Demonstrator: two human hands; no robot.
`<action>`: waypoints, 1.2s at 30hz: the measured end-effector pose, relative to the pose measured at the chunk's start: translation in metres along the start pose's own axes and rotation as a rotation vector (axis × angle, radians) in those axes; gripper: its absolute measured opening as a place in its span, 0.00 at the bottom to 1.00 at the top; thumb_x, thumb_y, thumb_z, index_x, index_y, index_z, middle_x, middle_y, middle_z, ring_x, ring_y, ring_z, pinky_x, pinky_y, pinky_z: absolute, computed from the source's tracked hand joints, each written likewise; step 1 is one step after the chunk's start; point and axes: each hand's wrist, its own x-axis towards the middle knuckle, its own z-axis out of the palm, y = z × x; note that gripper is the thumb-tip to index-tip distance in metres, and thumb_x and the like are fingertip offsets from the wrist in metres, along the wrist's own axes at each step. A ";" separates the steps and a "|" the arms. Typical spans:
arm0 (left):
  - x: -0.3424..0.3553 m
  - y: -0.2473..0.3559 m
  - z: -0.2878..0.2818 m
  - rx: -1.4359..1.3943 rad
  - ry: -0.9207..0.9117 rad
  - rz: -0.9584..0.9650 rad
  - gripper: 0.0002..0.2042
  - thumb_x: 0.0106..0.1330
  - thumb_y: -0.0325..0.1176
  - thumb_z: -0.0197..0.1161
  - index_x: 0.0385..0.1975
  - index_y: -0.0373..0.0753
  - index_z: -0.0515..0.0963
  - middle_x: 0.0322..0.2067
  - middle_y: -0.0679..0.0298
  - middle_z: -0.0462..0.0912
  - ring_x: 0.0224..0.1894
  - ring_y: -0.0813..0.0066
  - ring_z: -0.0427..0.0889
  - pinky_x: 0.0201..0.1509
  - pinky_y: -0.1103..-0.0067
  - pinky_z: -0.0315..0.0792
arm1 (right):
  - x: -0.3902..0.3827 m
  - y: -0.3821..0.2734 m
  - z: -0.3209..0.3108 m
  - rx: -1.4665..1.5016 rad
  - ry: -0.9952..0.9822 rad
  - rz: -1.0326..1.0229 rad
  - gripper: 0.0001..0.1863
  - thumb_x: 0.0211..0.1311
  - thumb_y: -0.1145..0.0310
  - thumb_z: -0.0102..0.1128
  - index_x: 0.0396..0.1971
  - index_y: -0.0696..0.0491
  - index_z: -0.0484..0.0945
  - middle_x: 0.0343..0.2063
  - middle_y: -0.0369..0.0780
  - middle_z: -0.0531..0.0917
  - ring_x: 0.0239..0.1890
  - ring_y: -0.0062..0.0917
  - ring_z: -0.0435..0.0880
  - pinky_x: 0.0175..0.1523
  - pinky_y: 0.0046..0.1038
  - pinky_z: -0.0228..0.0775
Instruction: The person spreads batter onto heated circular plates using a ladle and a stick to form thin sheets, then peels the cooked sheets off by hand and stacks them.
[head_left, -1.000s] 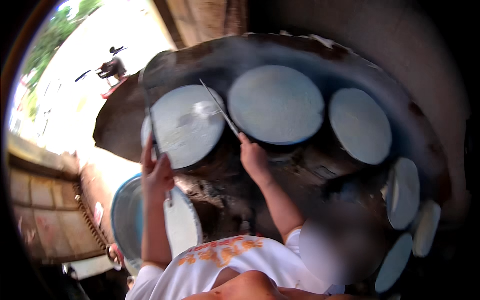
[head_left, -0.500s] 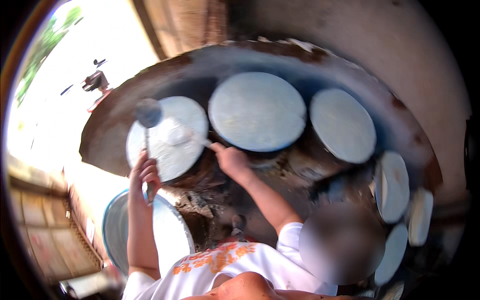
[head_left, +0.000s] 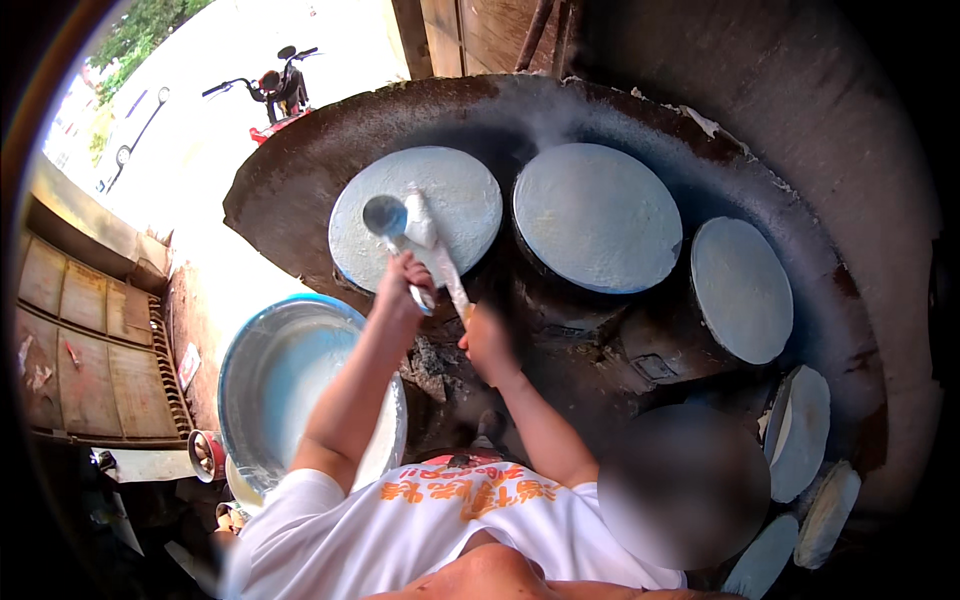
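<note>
My left hand [head_left: 405, 280] grips the handle of a metal ladle [head_left: 385, 215], whose round bowl is over the left round griddle [head_left: 462, 185]. In my right hand [head_left: 488, 345] is a long spatula [head_left: 450, 275], its far end thick with white batter and over the same griddle. A lumpy layer of white batter covers that griddle top. The two tools are close together, partly overlapping near my left hand. Below my left forearm stands a large blue-rimmed tub [head_left: 232, 370] with white batter smeared on its inside wall.
A middle griddle [head_left: 597, 217] and a right griddle [head_left: 742, 290], both white-topped, sit along a curved dark wall [head_left: 300, 190]. Pale round slabs [head_left: 800, 435] stand at the right. A blurred dark round shape [head_left: 685, 485] hides part of the lower right. Outside is a red motorbike [head_left: 275, 95].
My view has swung left, so the griddles sit farther right in it. My hands have come closer together, and the ladle has moved toward the spatula.
</note>
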 end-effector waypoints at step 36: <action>-0.074 -0.481 -0.091 1.404 -0.167 0.175 0.12 0.64 0.42 0.57 0.47 0.51 0.75 0.30 0.72 0.68 0.22 0.82 0.68 0.19 0.83 0.61 | -0.494 0.158 -0.738 -0.594 1.723 0.127 0.12 0.43 0.66 0.67 0.21 0.56 0.73 0.23 0.46 0.79 0.31 0.41 0.80 0.38 0.40 0.72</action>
